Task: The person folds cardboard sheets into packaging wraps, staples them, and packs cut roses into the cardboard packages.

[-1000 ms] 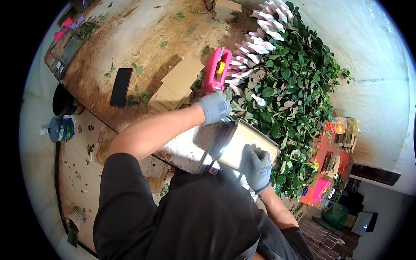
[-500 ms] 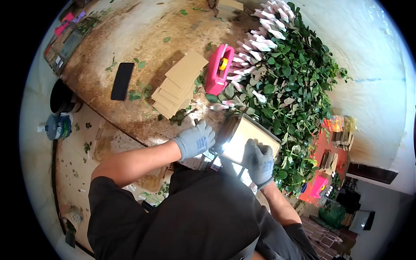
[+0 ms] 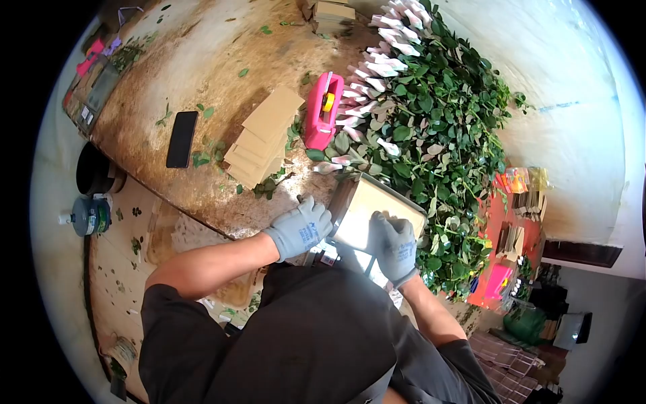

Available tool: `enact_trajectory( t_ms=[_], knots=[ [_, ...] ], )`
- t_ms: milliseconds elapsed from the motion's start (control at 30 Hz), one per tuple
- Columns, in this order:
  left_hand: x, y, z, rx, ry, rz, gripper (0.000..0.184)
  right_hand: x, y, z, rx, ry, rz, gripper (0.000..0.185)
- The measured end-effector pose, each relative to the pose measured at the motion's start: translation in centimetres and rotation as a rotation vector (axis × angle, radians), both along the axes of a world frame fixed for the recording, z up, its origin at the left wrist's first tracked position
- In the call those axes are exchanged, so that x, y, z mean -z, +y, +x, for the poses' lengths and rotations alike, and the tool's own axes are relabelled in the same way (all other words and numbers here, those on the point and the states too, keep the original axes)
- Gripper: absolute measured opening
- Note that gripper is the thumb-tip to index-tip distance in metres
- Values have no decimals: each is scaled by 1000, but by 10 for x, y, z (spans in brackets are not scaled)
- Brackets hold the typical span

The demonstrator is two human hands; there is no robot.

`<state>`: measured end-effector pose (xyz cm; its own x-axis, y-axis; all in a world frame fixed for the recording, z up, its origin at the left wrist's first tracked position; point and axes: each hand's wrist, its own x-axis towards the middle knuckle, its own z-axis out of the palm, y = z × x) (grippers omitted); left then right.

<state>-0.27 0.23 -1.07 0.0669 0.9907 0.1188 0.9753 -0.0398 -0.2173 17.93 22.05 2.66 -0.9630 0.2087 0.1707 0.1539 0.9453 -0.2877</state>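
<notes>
Both my hands wear grey work gloves. My left hand (image 3: 301,227) is curled beside the left side of a shallow metal-rimmed box (image 3: 344,195) at the table's front edge; whatever its fingers enclose is hidden. My right hand (image 3: 393,248) is closed, its fingertips against the tan cardboard sheet (image 3: 367,210) inside the box. Bright glare covers part of the sheet near my fingers. Beyond the box stands a pink tape dispenser (image 3: 324,111) with a yellow core. A stack of cardboard pieces (image 3: 264,138) lies to its left.
A large heap of leafy stems (image 3: 444,128), with white-wrapped flower heads (image 3: 380,67), fills the right side. A black phone (image 3: 182,139) lies on the worn table (image 3: 222,60) among loose leaves. A water jug (image 3: 91,215) stands lower left; a red surface (image 3: 484,249) holds more supplies at right.
The view has shifted slightly, moving the table items left. My left hand remains by the box's left side, and my right hand remains on the cardboard with little visible change.
</notes>
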Motion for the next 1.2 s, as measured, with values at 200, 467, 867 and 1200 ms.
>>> enact_trajectory(
  t_ms=[200,467,867,1200],
  knots=[
    [11,9,-4,-64,-274,-60,7,11,1,2,61,18,-3,37],
    [-16,-2,-5,-135,-89,-228,10,0,1,8,96,-2,-87,40],
    [-86,87,57,-377,-1708,48,48,-52,11,20,278,-282,-599,64],
    [-50,104,61,-205,-1626,-117,55,-36,-5,25,230,-50,-645,93]
  ],
)
